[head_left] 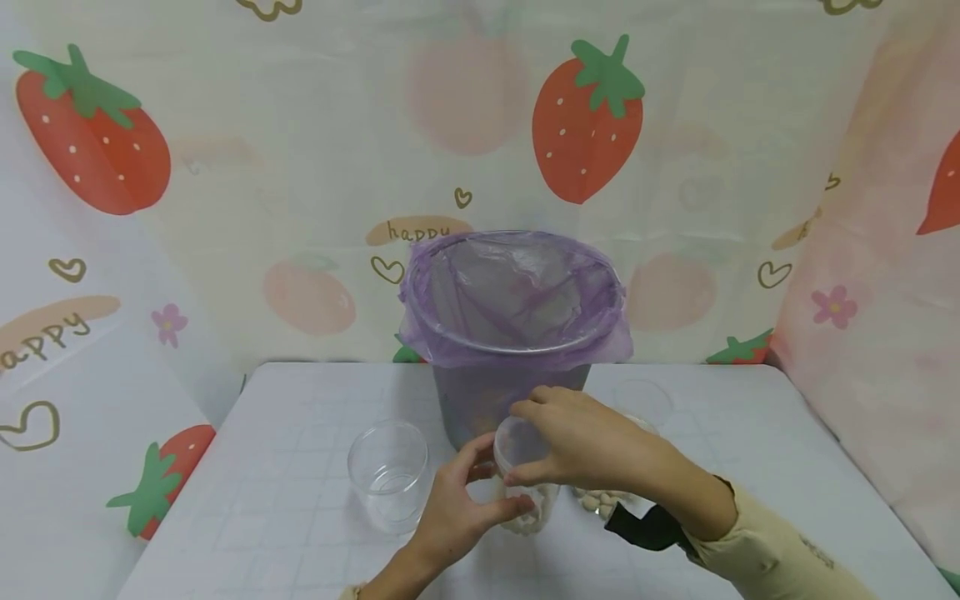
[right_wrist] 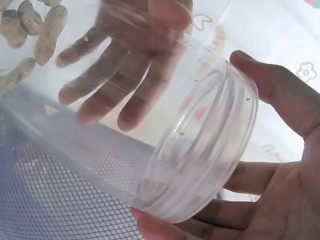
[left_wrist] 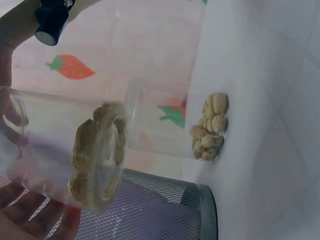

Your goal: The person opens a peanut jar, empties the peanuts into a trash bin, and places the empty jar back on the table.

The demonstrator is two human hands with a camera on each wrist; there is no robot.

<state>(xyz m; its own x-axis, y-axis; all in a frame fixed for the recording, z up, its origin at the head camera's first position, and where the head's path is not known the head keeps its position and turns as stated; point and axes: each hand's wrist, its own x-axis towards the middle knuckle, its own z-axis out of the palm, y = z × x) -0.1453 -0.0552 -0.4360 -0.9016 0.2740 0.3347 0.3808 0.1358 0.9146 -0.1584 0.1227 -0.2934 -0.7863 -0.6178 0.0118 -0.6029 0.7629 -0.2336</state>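
Note:
A clear plastic jar point(left_wrist: 55, 120) with several unshelled peanuts point(left_wrist: 85, 145) at its bottom is between both hands. My left hand point(head_left: 459, 515) holds the jar's body from the left, its thumb near the base in the head view. From above, my right hand point(head_left: 573, 437) grips the clear lid point(right_wrist: 240, 132) at the jar's top, thumb and fingers round its rim. In the right wrist view the left fingers show through the jar wall. Whether the lid sits fully on the jar I cannot tell.
Behind the jar stands a mesh wastebasket point(head_left: 480, 400) lined with a purple bag point(head_left: 517, 354). An uncovered clear jar point(head_left: 388, 475) stands to the left. Pale nuts point(left_wrist: 210, 127) lie in another clear jar point(left_wrist: 155, 112), partly hidden by the right forearm in the head view.

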